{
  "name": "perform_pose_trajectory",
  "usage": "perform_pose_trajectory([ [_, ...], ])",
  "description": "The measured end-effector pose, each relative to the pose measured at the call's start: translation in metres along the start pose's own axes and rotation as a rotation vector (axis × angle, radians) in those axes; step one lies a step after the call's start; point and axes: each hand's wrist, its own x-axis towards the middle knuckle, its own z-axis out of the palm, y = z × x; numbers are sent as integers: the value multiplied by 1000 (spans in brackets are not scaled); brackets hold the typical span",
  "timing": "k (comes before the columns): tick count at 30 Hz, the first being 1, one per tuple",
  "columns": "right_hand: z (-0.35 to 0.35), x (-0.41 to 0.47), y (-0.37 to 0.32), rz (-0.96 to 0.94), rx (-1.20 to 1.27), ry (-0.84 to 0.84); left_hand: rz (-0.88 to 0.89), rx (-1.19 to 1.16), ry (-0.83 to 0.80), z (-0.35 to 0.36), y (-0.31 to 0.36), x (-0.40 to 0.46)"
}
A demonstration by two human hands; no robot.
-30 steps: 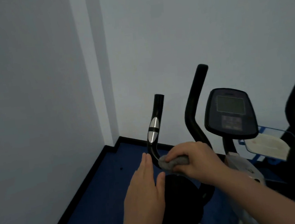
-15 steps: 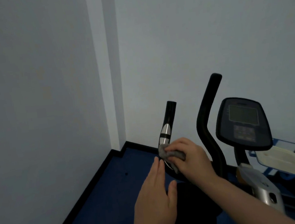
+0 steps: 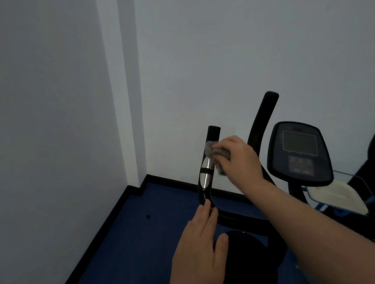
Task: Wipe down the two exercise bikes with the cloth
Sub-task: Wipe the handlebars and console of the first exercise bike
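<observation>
Flat and open, the left hand (image 3: 198,255) hovered at six o'clock, fingertips near the handlebar (image 3: 208,167) base. Toward one o'clock, the right hand (image 3: 238,157) gripped the cloth (image 3: 211,150), which had climbed from the lower bend to the grip, nearly finishing this bar.

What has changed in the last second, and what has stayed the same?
The right hand, gripping the grey cloth, slid up the left handlebar from its lower bend, past the silver sensor, to near the top end. The left hand stayed flat and open below. The console was not touched.
</observation>
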Motion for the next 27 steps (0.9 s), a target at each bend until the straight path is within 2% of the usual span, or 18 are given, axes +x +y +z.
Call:
perform_pose_trajectory([
  [5, 12, -20, -6, 80, 55, 92, 99, 41, -79, -5, -4, 5],
  [10, 1, -10, -17, -79, -88, -106, 94, -14, -107, -8, -2, 6],
  [14, -6, 34, -26, -109, -111, 82, 89, -15, -105, -8, -1, 3],
  [17, 5, 29, -19, -109, -170, 96, 84, -23, -125, -8, -3, 3],
  [21, 18, -4, -7, -10, 28, 23, 88, -28, -157, -7, -6, 7],
  [24, -2, 11, -8, 84, 37, -177, 96, -33, -156, -8, -6, 8],
  [25, -8, 21, -10, 89, 19, -171, 97, -38, -146, -8, -5, 8],
  [27, -11, 36, -16, 107, 26, -17, 95, -46, -130, -8, -5, 6],
])
